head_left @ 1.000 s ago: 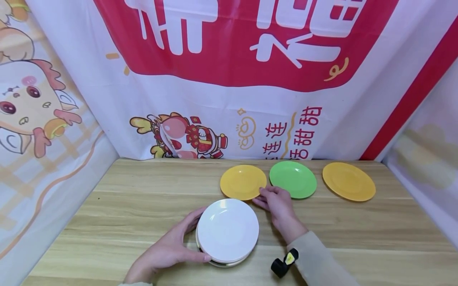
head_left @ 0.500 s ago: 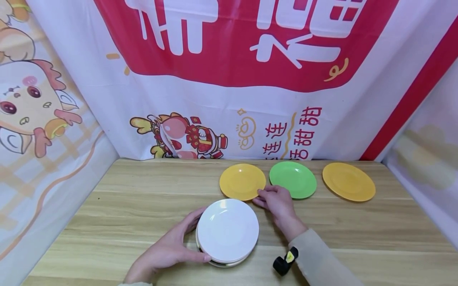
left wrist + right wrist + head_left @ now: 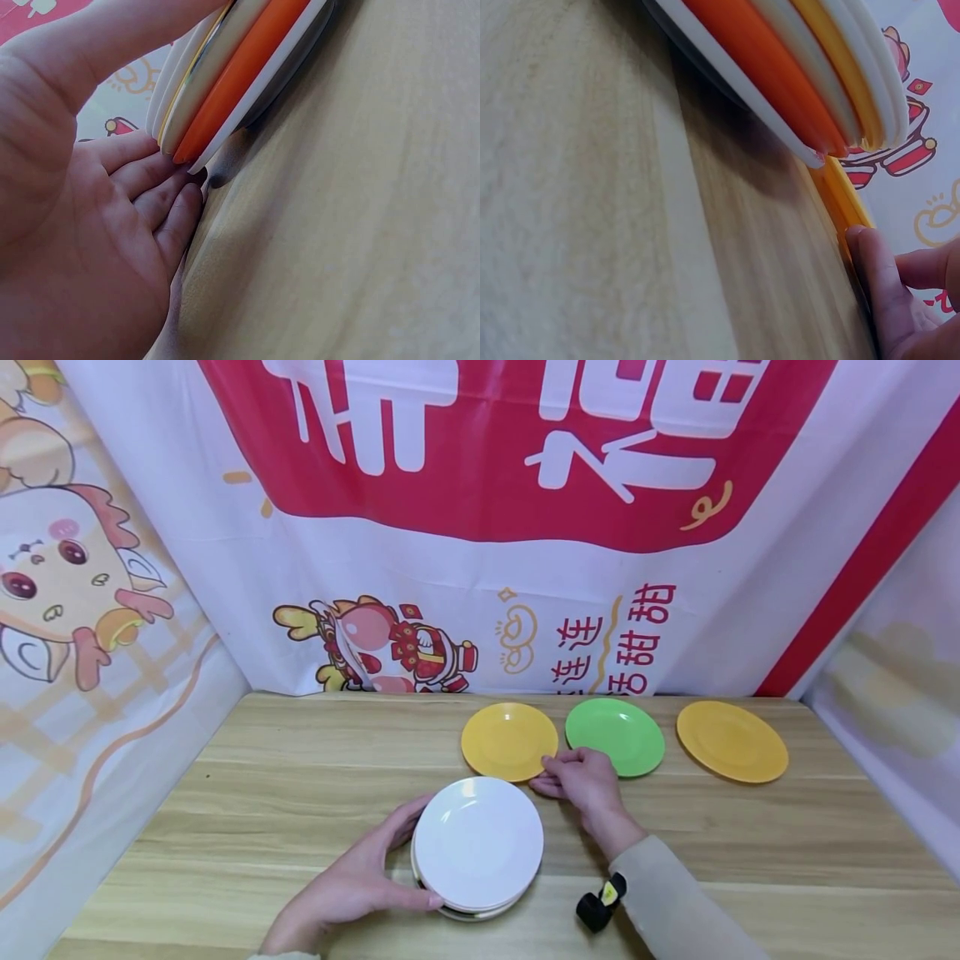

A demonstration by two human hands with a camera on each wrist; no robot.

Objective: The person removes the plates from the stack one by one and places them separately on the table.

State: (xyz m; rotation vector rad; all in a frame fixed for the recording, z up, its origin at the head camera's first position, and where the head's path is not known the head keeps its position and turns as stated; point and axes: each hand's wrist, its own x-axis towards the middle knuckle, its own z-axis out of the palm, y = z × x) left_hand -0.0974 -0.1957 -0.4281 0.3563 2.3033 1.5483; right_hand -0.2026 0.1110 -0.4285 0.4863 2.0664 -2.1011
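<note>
A stack of several plates [image 3: 478, 843], white on top, stands at the front middle of the table. In the left wrist view its edges [image 3: 244, 79] show white, yellow, cream and orange layers. My left hand [image 3: 367, 868] holds the stack's left side, thumb at the near rim and fingers at the far rim. Just behind the stack lies a yellow plate [image 3: 510, 742]. My right hand [image 3: 588, 785] pinches that plate's right near rim; the right wrist view shows the fingers [image 3: 877, 277] at its edge [image 3: 841, 196].
A green plate [image 3: 615, 737] lies right of the held yellow plate, and another yellow plate [image 3: 732, 741] lies farther right, all along the back of the wooden table [image 3: 300, 760]. A printed cloth [image 3: 480, 568] hangs behind. A black strap [image 3: 600, 903] hangs at the right sleeve.
The yellow plate behind the stack has shifted very slightly toward the back, with the right hand still at its rim. The left hand and the stack stay put.
</note>
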